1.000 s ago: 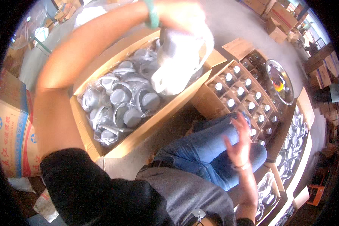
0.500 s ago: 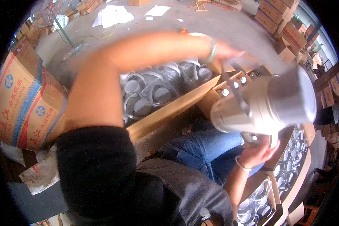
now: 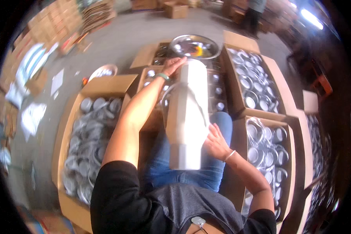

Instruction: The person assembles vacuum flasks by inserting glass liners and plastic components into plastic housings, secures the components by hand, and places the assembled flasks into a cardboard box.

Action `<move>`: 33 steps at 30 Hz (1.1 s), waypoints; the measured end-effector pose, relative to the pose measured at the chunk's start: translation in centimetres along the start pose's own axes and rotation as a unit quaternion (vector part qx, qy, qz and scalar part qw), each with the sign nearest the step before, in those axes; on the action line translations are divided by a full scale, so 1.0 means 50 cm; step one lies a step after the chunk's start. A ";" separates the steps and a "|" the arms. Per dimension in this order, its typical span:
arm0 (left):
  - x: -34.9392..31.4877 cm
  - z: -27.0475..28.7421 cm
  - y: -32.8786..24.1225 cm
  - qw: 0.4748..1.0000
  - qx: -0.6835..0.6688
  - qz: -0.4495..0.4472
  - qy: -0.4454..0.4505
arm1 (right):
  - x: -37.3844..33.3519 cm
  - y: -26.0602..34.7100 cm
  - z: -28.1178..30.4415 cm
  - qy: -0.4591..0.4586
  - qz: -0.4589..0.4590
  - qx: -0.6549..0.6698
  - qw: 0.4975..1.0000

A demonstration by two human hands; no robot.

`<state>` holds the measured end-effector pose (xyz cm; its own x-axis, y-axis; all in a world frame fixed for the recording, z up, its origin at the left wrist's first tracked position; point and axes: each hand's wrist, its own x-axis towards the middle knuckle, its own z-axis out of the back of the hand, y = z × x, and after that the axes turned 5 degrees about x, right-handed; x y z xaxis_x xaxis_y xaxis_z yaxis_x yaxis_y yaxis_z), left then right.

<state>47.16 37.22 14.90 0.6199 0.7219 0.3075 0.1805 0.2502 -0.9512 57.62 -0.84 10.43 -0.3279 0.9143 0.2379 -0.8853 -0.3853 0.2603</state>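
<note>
A pale, metallic thermos jug (image 3: 188, 113) lies lengthwise over my lap, blurred by motion. A curved handle (image 3: 166, 97) shows along its left side, and its narrower whitish end points toward me. At its far end my left hand (image 3: 174, 66) has its fingers on the jug's edge. My right hand (image 3: 216, 142) presses against the jug's right side near the lower half, fingers along the surface; its fingertips are partly hidden. The jug appears to be held between both hands.
Cardboard boxes of plastic-wrapped jugs stand at left (image 3: 58, 156), right (image 3: 290, 156) and far right (image 3: 257, 48). Ahead, a box of bottle-like items (image 3: 144, 74) sits before a metal basin (image 3: 175, 37) with small parts. A person (image 3: 255, 11) stands at the back.
My view has swung to the right. The jug has come from a raised, tilted position at the right to over my lap. My left arm has come down from across the view.
</note>
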 end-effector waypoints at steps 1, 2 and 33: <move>0.025 -0.018 0.001 0.999 0.025 -0.022 0.021 | -0.012 -0.024 0.003 0.073 -0.012 -0.018 0.997; 0.045 -0.054 -0.004 0.997 0.046 -0.051 0.041 | -0.035 -0.053 0.009 0.115 -0.010 -0.061 0.991; -0.212 -0.167 -0.270 0.982 0.151 -0.113 -0.009 | 0.239 -0.215 0.231 -0.331 0.022 0.543 0.771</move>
<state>44.53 20.79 24.30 0.5759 0.6368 0.5126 0.0749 0.5833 -0.8088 67.01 12.78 21.27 0.2101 0.7714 0.6006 0.0388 -0.6204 0.7833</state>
